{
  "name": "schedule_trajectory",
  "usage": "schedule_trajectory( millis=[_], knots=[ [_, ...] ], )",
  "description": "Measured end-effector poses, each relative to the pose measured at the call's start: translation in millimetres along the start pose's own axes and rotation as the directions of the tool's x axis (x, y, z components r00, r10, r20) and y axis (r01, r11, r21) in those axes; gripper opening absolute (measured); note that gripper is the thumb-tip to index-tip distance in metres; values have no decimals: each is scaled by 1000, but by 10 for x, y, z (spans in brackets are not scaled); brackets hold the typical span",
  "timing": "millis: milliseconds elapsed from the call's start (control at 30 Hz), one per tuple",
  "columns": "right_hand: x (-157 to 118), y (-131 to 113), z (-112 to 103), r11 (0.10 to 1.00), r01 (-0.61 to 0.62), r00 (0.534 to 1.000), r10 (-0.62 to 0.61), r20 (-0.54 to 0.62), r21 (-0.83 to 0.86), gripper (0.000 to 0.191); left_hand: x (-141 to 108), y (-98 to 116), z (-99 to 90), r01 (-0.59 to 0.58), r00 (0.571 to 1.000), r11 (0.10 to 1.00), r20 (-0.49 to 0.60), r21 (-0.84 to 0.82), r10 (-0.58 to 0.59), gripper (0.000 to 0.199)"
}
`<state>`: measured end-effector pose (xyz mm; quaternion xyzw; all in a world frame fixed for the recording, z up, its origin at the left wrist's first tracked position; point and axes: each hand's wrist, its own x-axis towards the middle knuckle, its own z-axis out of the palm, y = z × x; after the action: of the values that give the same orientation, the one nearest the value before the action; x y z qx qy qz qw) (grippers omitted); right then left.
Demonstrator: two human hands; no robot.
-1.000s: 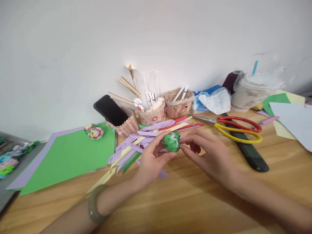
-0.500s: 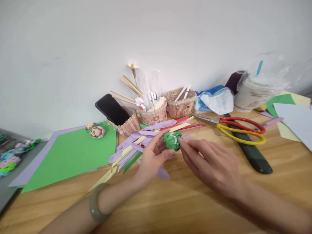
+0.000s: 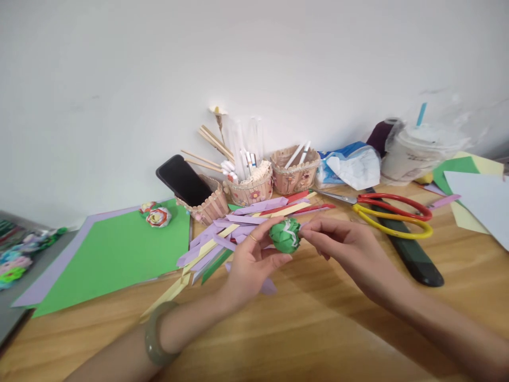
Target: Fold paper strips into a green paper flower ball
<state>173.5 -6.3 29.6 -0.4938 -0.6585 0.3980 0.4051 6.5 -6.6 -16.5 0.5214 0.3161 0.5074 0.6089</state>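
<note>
My left hand point(image 3: 254, 252) is closed around a green folded-paper ball point(image 3: 283, 239) with a white zigzag line across it, thumb below and fingers behind. At the ball's right edge, the thumb and index finger of my right hand point(image 3: 338, 239) pinch together on it; the exact fold between the fingertips is too small to make out. Beneath and behind the ball lies a loose pile of folded paper strips point(image 3: 210, 249) in purple, yellow, red and green. Two small red, white and green folded-paper pieces point(image 3: 158, 216) rest on a green paper sheet point(image 3: 131, 249) at the left.
Scissors point(image 3: 392, 213) with red and yellow handles lie across a dark flat tool point(image 3: 413, 257) at the right. Along the wall stand wooden-stick baskets point(image 3: 296, 172), one holding a phone point(image 3: 183, 180), a tissue pack point(image 3: 350, 164) and a lidded cup point(image 3: 417, 154). Paper sheets point(image 3: 481, 201) lie far right.
The ball has turned, so its white zigzag now faces more to the right. My right hand has drawn slightly right and up, its fingers gathered closer together.
</note>
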Motion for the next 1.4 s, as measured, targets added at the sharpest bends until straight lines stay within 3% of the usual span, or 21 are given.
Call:
schedule_trajectory(
  millis=[233,500,733,867,1233,1400],
  knots=[
    [28,28,1,998,-55,997,55,46,3,18,-35,-17,-3,-31,999,996,-29,88,33,48],
    [3,88,26,999,43,998,-42,37,-14,14,-26,4,14,-3,998,994,-67,106,10,48],
    [41,70,13,941,-243,968,219,125,236,22,-10,27,16,10,998,998,-66,57,-6,50],
    [57,112,15,906,-310,948,272,164,288,27,3,9,11,12,997,999,-77,41,-9,50],
    [83,135,-21,937,-298,945,263,196,181,24,-2,-1,-2,8,998,998,-59,54,-5,50],
    [74,130,-11,968,-181,972,150,180,173,19,20,-4,-19,20,999,1000,-39,2,-20,50]
  ],
)
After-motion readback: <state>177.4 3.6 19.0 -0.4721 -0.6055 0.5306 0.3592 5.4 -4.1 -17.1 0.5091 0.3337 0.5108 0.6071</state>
